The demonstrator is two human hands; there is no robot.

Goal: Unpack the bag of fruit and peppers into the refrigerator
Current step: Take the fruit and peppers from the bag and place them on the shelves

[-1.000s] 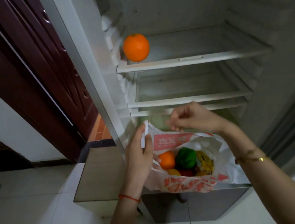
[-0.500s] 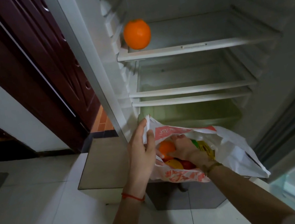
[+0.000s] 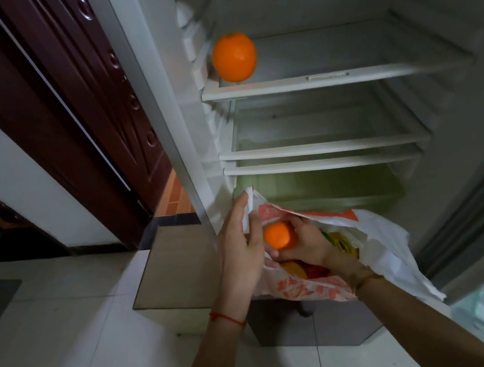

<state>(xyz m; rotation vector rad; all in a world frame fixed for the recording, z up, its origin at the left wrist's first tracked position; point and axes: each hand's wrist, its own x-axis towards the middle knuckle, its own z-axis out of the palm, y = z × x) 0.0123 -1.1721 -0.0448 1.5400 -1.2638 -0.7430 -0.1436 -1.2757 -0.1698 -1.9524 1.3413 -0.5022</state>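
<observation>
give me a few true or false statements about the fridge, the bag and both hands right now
1. An orange sits at the left end of the top shelf. True.
2. The right hand grips a green pepper. False: it grips a second orange in the bag.
3. The left hand holds the bag's edge. True.
4. The middle shelf holds two oranges. False: nothing shows on it.
5. The bag lies flat on the floor. False: it is held at the fridge's lower opening.
</observation>
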